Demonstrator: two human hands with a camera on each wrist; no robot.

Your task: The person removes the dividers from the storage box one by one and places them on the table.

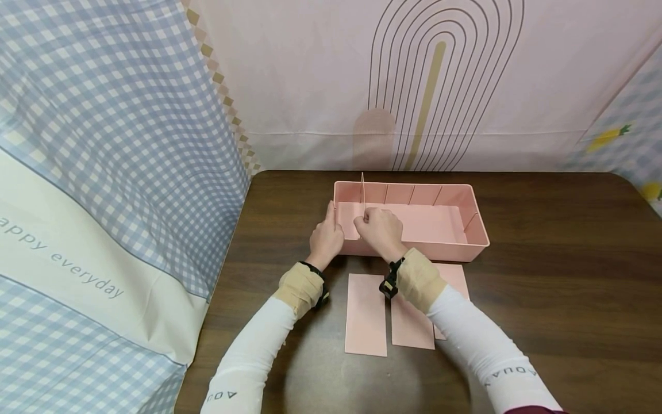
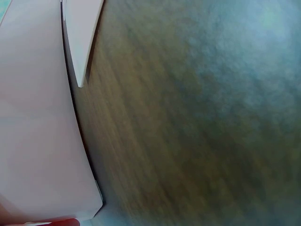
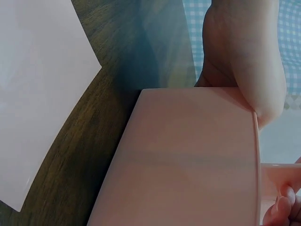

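Note:
A long pink box [image 1: 439,251] stands on the table with an upright pink divider [image 1: 363,192] across its left part, the divider's far end rising above the rim. My right hand [image 1: 381,230] reaches over the front wall and pinches the divider's near edge with curled fingers. In the right wrist view those fingertips [image 3: 278,212] show just past the rim. My left hand [image 1: 327,238] grips the box's left end near the front corner, forefinger along the outside. The left wrist view shows the box's front wall [image 2: 37,117]; most of the left hand is outside that frame.
Three flat pink panels lie in front of the box: a left one [image 1: 366,316], a middle one [image 1: 412,328] and a right one [image 1: 455,279], partly under my right forearm. Patterned cloth [image 1: 305,86] hangs behind the table [image 1: 558,276] and along its left side.

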